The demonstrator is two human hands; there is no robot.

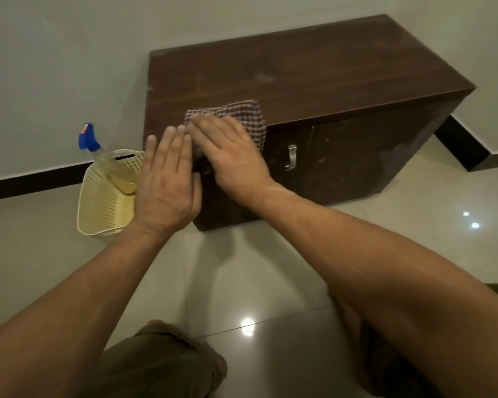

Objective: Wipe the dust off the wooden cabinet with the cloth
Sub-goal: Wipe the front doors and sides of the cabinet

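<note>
A low dark wooden cabinet (314, 67) stands against the wall, its top marked with pale dust smears. A checked brown-and-white cloth (246, 114) lies on the top's front edge and hangs a little over the door. My right hand (230, 153) lies flat on the cloth, fingers spread and pointing left. My left hand (167, 185) is flat beside it at the cabinet's front left corner, fingers together, its fingertips touching the cloth's left end.
A cream perforated plastic basket (104, 205) sits on the floor left of the cabinet, holding a spray bottle (89, 139) with a blue trigger. A metal handle (291, 156) is on the cabinet door. Glossy tiled floor lies in front; my knee is at the bottom.
</note>
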